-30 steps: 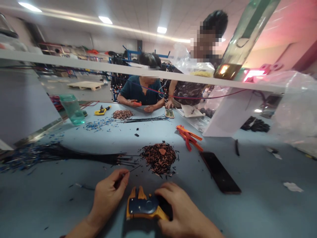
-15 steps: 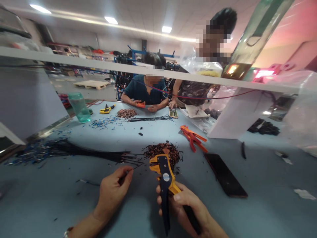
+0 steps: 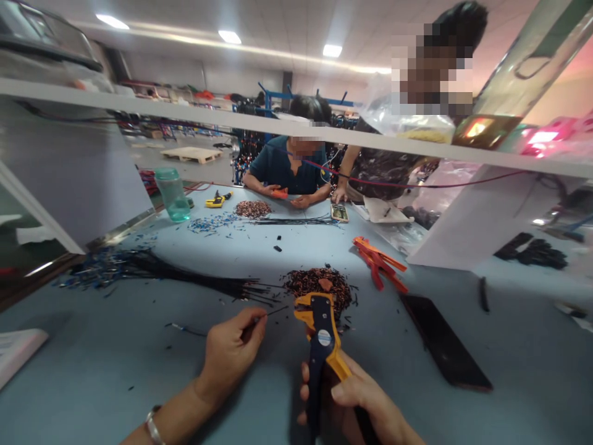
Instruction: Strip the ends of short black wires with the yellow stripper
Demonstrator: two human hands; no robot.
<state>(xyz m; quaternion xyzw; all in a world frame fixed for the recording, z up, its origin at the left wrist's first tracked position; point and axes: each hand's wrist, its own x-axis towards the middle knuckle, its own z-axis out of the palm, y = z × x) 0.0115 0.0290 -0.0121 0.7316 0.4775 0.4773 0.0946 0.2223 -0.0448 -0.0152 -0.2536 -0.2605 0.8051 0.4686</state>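
Observation:
Between thumb and fingers, my left hand (image 3: 236, 349) pinches a thin black wire (image 3: 277, 310), its free end pointing right toward the tool. My right hand (image 3: 356, 395) is wrapped round the handles of a yellow and dark blue wire stripper (image 3: 323, 334), held upright with its jaws apart from the wire. Behind the jaws lies a heap of black and copper wire scraps (image 3: 319, 281). A long bundle of black wires (image 3: 199, 279) stretches to the left, with blue and silver ends at its far left.
Orange-handled pliers (image 3: 378, 262) and a black phone (image 3: 447, 343) lie at the right. Farther back are a green bottle (image 3: 172, 194), a second yellow stripper (image 3: 217, 199) and copper scraps (image 3: 252, 209). Two co-workers are across the table, beneath and behind a white shelf bar (image 3: 278, 127).
The whole view has shifted, so the table things appear farther right. Both hands keep their grips, and the wire in my left hand still lies just left of the stripper's jaws.

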